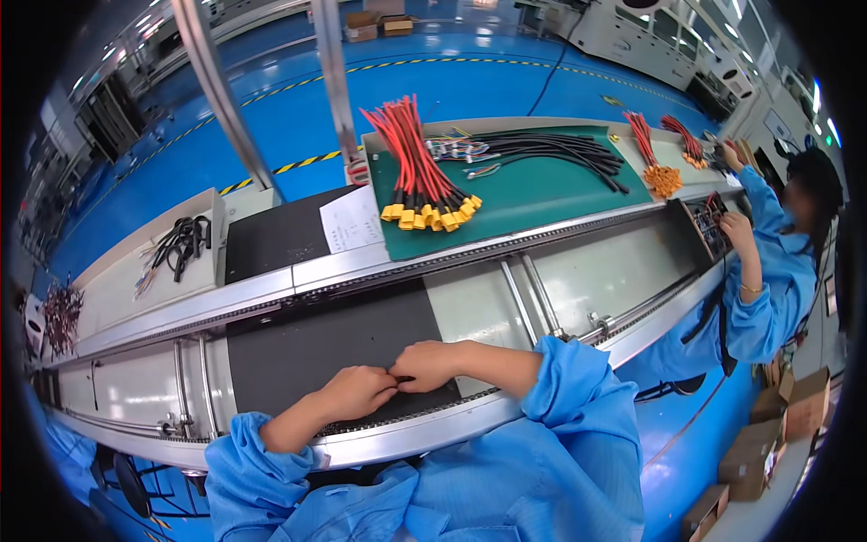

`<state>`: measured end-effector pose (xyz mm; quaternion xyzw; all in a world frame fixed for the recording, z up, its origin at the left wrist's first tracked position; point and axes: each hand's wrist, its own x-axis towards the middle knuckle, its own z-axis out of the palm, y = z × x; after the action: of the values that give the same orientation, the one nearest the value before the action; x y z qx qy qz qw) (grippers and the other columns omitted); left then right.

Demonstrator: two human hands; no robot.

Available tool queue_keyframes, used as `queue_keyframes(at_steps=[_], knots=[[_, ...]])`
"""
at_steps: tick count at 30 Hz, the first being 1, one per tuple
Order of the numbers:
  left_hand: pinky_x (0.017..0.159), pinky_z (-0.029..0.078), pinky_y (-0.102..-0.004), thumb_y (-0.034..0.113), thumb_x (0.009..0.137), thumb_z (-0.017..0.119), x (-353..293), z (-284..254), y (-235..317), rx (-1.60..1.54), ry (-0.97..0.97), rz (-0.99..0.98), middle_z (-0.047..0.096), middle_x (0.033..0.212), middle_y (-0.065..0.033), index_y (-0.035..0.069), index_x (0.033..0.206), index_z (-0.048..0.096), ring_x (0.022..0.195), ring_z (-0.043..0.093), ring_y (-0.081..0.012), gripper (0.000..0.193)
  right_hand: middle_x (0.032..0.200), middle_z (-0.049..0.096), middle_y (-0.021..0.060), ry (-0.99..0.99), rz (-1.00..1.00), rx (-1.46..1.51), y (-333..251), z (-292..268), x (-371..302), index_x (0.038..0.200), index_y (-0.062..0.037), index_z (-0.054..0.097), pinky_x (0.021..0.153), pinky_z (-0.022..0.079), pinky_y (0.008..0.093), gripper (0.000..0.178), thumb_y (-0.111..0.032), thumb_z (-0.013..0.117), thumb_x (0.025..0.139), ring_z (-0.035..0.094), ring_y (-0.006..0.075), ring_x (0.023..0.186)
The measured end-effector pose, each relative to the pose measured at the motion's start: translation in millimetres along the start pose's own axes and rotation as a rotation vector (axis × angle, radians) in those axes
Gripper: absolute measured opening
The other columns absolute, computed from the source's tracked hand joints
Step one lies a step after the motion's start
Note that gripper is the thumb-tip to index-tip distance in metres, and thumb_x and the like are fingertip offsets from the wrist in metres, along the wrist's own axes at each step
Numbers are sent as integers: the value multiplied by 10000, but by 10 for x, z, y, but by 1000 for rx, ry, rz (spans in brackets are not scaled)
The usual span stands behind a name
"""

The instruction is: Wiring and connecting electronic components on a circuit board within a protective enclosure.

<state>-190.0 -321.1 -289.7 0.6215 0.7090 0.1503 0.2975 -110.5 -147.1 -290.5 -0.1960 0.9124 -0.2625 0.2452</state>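
My left hand (358, 391) and my right hand (428, 365) meet low over a black mat (330, 339) on the conveyor, close to its near rail. Both have curled fingers, and their fingertips touch. Whatever is between them, if anything, is hidden or too small to name. Beyond the far rail, a bundle of red and black cables with yellow connectors (432, 215) lies on a green mat (533, 199). Beside it are black sleeved cables (560, 152) with thin coloured wire ends.
At right, a co-worker in blue (768, 262) handles a tray of parts (709, 226) on the line. Red cables with orange connectors (664, 179) lie nearby. A paper sheet (352, 219) and a bin with black cables (185, 246) stand left. Cardboard boxes (754, 456) sit lower right.
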Motion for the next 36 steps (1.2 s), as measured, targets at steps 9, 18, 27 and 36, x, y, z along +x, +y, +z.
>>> queue_keyframes(at_steps=[9, 18, 27, 36], knots=[[748, 496, -362, 131, 856, 529, -34, -19, -89, 44, -42, -63, 645, 954, -109, 20, 967, 623, 803, 616, -304, 183, 836, 657, 106, 163, -23, 72, 43, 5, 84, 886, -40, 634, 667, 485, 356, 145, -97, 575, 767, 613, 294, 740], [753, 500, -363, 140, 868, 530, -23, 28, -195, 56, -48, -92, 651, 976, -111, 24, 990, 631, 832, 627, -300, 197, 833, 643, 44, 1415, 65, -230, 865, -1272, -767, 900, -46, 635, 663, 448, 292, 171, 9, 554, 759, 565, 168, 714], [748, 502, -356, 143, 869, 535, 3, -92, -227, -29, 59, -160, 661, 970, -114, 22, 1005, 636, 817, 634, -300, 209, 1132, 535, 123, 1044, 703, -726, 3100, -1986, -1484, 1183, -80, 507, 835, 460, 407, 443, -71, 568, 745, 538, 338, 987], [739, 502, -348, 137, 864, 537, 12, -62, -344, -71, 94, -248, 667, 958, -116, 13, 1003, 639, 802, 637, -294, 213, 1033, 537, 128, 750, 953, -778, 2839, -2194, -1268, 1097, -117, 537, 754, 479, 433, 362, -68, 557, 739, 538, 358, 953]])
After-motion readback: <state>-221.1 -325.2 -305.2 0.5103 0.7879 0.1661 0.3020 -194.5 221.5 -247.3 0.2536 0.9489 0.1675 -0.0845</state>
